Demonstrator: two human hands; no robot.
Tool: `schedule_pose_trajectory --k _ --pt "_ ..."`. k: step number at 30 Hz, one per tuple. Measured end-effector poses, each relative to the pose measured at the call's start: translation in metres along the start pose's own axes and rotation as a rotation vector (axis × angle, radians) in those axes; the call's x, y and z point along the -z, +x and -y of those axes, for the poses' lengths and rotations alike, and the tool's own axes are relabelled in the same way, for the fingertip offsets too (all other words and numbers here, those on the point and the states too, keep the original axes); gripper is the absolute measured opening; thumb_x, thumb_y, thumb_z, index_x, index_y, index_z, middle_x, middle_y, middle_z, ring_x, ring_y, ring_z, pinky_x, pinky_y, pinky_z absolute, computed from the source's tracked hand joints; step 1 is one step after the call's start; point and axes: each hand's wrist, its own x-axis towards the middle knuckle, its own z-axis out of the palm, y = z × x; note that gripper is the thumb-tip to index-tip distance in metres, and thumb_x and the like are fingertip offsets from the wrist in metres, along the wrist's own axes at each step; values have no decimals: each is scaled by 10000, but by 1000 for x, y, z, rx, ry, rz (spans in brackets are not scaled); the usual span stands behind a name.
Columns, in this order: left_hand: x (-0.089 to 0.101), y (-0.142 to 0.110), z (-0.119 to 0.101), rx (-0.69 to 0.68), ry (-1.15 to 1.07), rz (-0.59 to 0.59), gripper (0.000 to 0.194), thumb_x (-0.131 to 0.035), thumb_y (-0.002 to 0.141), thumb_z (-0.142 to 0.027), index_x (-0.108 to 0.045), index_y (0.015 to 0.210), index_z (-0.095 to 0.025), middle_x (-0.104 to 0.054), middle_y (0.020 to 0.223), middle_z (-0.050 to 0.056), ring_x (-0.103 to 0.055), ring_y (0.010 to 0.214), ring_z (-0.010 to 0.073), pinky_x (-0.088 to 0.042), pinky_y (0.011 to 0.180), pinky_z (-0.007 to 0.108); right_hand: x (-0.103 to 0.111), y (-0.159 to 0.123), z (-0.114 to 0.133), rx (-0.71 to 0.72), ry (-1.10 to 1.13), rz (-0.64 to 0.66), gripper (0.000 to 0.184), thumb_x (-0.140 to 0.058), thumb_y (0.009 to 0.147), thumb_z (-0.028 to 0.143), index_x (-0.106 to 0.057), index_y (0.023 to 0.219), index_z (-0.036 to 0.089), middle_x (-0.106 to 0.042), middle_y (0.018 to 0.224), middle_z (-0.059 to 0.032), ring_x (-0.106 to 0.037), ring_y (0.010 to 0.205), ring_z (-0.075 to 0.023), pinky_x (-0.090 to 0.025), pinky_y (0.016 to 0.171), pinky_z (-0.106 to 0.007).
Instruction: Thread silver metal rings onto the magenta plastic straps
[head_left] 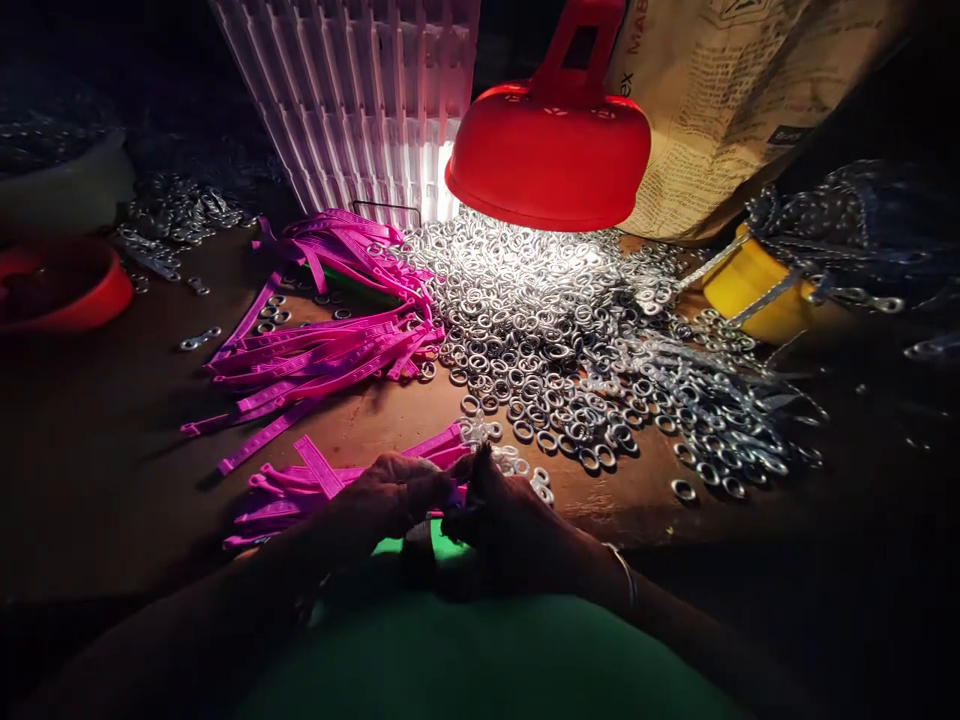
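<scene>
My left hand [401, 490] is closed in a pinch, with a bit of pink strap showing at its fingertips. Close against it, my right hand [517, 515] is also closed; its fingers are in shadow, and what they grip is hidden. Both hands meet at the near table edge. Beside and behind the left hand lies a bunch of pink straps [281, 495], one short end [319, 468] sticking up. Linked metal rings [540, 487] lie just beyond the right hand. A larger bundle of pink straps [330, 350] rests further back.
A red lamp [551, 155] lights a big heap of loose metal rings [540, 330]. Behind stand a ribbed translucent panel [360, 100] and a printed paper sack [720, 120]. A yellow container [757, 285] is at right, a red bowl [97, 290] at left.
</scene>
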Motion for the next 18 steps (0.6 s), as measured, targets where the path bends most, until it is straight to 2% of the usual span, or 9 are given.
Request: schedule_pose_trajectory --k 3,6,10,13,16,18 --pt "8 3 3 55 -36 73 501 -657 731 -596 -470 579 -156 -283 464 -65 -204 429 49 -92 439 256 9 3 -1 121 -44 76 460 -523 803 191 -420 1252 188 -642 875 -55 -494 655 -131 -386 583 -245" --pt "10 3 4 86 -101 147 468 -646 770 -545 -433 596 -166 -329 505 -50 -254 446 60 -130 436 256 13 -1 3 12 -112 155 470 -534 784 184 -440 1244 189 -601 763 -19 -430 578 -120 -324 521 -245" --pt "1 1 4 95 -120 110 519 -709 687 -585 -432 574 -161 -321 482 -63 -242 420 45 -117 396 234 6 -8 3 -130 -127 131 399 -521 837 200 -460 1232 210 -585 757 -13 -424 588 -122 -323 533 -249" --pt "-4 3 9 68 -178 108 524 -725 661 -597 -496 572 -134 -371 473 -54 -288 419 42 -159 398 213 0 -8 -5 -135 -13 128 419 -542 860 223 -432 1264 216 -625 833 -29 -471 624 -127 -362 572 -252" --pt "-5 4 18 57 -232 169 482 -688 736 -555 -539 610 -114 -431 523 -32 -361 464 51 -242 443 199 -4 -8 -11 -171 110 121 451 -581 866 302 -420 1280 225 -647 877 -33 -519 645 -130 -397 602 -254" --pt "-5 2 23 39 -242 190 479 -670 764 -538 -530 602 -109 -432 537 -27 -369 481 53 -266 465 200 -5 -10 -12 -218 170 97 402 -540 896 377 -450 1260 232 -649 850 -25 -525 635 -131 -404 597 -254"
